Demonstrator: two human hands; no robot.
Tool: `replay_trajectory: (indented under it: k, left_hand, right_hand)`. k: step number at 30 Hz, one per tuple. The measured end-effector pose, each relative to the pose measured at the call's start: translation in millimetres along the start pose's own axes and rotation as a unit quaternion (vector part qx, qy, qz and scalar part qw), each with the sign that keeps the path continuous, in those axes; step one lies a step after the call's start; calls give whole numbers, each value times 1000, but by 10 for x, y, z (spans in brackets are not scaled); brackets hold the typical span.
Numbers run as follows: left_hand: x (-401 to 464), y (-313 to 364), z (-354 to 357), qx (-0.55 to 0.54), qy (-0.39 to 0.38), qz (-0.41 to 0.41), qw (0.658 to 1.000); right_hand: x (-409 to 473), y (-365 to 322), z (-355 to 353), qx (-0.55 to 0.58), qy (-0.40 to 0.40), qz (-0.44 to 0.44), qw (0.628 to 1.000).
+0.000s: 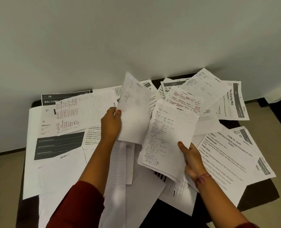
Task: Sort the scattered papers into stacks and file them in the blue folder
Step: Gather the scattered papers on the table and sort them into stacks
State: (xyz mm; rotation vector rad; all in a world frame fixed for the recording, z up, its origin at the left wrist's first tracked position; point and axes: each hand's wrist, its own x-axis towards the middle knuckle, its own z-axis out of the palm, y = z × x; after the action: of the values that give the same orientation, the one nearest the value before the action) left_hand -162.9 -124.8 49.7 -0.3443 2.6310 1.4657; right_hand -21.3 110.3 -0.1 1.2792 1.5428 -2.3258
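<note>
the left hand (111, 124) was raised above the table (261, 193), pinching a lined sheet (133, 112) by its left edge; the thumb lay on the near face of the paper and the other fingers were curled behind it, so the sheet stood almost upright and bent away to the right of the fingers. the sheet looked blurred, and its writing could not be read.

the right hand (191, 159) gripped a thin stack of lined pages (167, 139) at its lower right edge, thumb on top and the fingers hidden beneath. the stack leaned up and to the left from that grip, its top page covered in handwriting, and its upper left part overlapped the sheet in the other hand.

under both hands the scattered papers (70, 145) covered most of the dark table, overlapping one another: handwritten lined pages on the left, printed forms with dark headers at the far edge, and a printed task sheet (226, 158) lying just beside the right wrist. a red sleeve (75, 206) covered the left forearm.
</note>
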Motion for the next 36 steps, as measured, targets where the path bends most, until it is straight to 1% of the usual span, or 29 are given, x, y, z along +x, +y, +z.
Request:
replay_trajectory:
  k: [2,4,7,10,12,15,18,23,28,36]
  left_hand:
    - [-29,17,-110,-34,20,-1,999]
    - [-52,11,-218,-93,26,-27,995]
    - [-134,-67,-357,-177,7,-75,981]
    - [-293,-241,-457,-210,-36,-105,971]
    - [-438,-361,-501,-214,-62,-109,969]
    - [-662,-541,-570,-225,-65,-108,966]
    - [-844,-724,-648,-265,-94,-133,950]
    - [-1058,-859,-780,-272,-138,-141,942]
    - [-1095,-941,-871,-266,-147,-143,942]
    - [-935,-1015,-1014,-223,-184,-144,946]
  right_hand:
    - [-37,-38,117,9,-25,-3,1000]
    - [-71,-83,238,8,-49,-7,999]
    - [-139,-159,414,-3,-81,-20,996]
    - [-204,-197,552,-12,-106,-29,994]
    - [-242,-200,623,-10,-116,-33,993]
    - [-288,-186,694,-1,-126,-41,991]
    - [-334,-135,760,-2,-138,-48,989]
    - [-425,22,911,-6,-171,-49,984]
    - [-461,208,1003,-20,-187,-53,981]
    - [-446,398,1206,-137,-169,-118,969]
